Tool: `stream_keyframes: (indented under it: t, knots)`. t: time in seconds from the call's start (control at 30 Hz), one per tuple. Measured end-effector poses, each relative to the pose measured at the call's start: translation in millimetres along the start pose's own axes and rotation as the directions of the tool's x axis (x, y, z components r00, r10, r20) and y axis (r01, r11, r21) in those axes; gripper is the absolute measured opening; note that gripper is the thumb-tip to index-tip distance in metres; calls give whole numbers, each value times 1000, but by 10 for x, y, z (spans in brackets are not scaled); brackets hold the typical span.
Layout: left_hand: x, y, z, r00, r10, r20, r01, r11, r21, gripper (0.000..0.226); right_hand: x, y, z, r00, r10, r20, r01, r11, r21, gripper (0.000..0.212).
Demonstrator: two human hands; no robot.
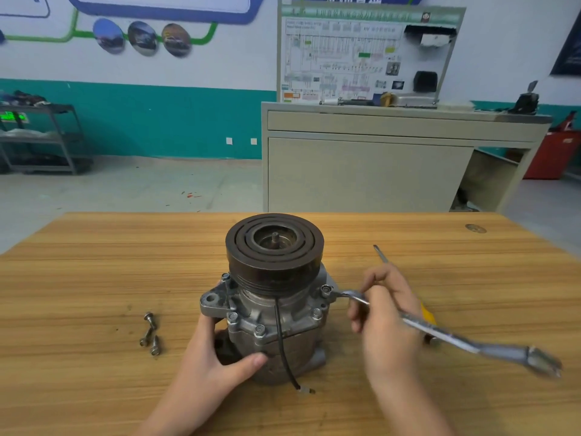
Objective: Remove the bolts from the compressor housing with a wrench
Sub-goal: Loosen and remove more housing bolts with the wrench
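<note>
A grey metal compressor [273, 313] with a dark grooved pulley on top stands upright on the wooden table [94, 262]. Several bolts sit in its housing flange; one bolt [326, 290] is at the right side. My right hand [386, 313] grips a long silver wrench [452, 336], whose head lies against the housing just right of that bolt. My left hand [217, 354] grips the compressor body low on its left side, thumb across the front. Three loose bolts [150, 333] lie on the table to the left.
A screwdriver [382, 254] with a yellow handle lies behind my right hand. A black wire [284, 350] hangs down the compressor's front. Beyond the table stand a beige cabinet [371, 171] with a wiring board and a metal shelf [41, 136] at the far left.
</note>
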State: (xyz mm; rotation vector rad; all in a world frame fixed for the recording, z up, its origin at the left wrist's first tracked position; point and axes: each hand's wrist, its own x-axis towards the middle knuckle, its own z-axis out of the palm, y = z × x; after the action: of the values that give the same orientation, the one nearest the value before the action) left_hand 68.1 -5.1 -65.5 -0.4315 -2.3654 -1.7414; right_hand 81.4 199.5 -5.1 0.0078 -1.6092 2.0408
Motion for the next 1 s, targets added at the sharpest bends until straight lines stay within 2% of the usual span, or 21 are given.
stream_keyframes:
  t: [0.07, 0.13, 0.17, 0.23, 0.3, 0.33, 0.4, 0.47, 0.57, 0.67, 0.8, 0.9, 1.0]
  knots:
    - [-2, 11, -4, 1000, 8, -9, -9, 1000, -13, 80, 245, -16, -126, 977, 192, 92, -203, 972, 119, 37]
    - [-3, 14, 4, 1000, 11, -13, -11, 1000, -28, 82, 465, -43, -192, 884, 396, 249, -443, 880, 173, 19]
    - [-6, 20, 10, 1000, 8, -9, -9, 999, -35, 84, 536, -62, -198, 842, 439, 313, -512, 833, 208, 12]
    - [-6, 27, 16, 1000, 14, -7, -14, 999, -44, 85, 605, -94, -209, 851, 384, 359, -510, 766, 390, 8]
    - [0, 26, 18, 1000, 11, -15, -12, 999, -46, 85, 584, -93, -222, 934, 252, 252, -351, 772, 530, 20]
    - [4, 22, 20, 1000, 8, -22, -9, 999, -45, 85, 540, -74, -237, 969, 170, 179, -238, 839, 490, 22]
    - [10, 18, 23, 999, 2, -33, -3, 999, -38, 85, 395, -8, -223, 995, -16, 97, 1, 988, 155, 14]
    - [16, 24, 27, 999, 4, -35, -5, 999, -38, 85, 252, 83, -182, 983, -109, 151, 131, 981, -143, 15]
    - [17, 47, 32, 999, 2, -34, -3, 1000, -29, 85, 146, 164, -136, 965, -103, 240, 155, 965, -211, 29]
    - [15, 52, 33, 999, 2, -39, -3, 1000, -23, 84, 167, 158, -116, 969, -103, 225, 172, 934, -315, 37]
    - [20, 47, 32, 999, -20, -43, 19, 1000, -16, 86, 188, 88, -110, 973, -18, 229, 110, 912, -395, 47]
    - [30, 41, 18, 999, -38, -39, 37, 999, -30, 99, 128, 64, -73, 977, 5, 213, 83, 911, -403, 43]
    - [34, 30, 35, 999, -33, -38, 32, 999, -22, 96, 113, 70, -69, 981, -17, 194, 97, 906, -411, 41]
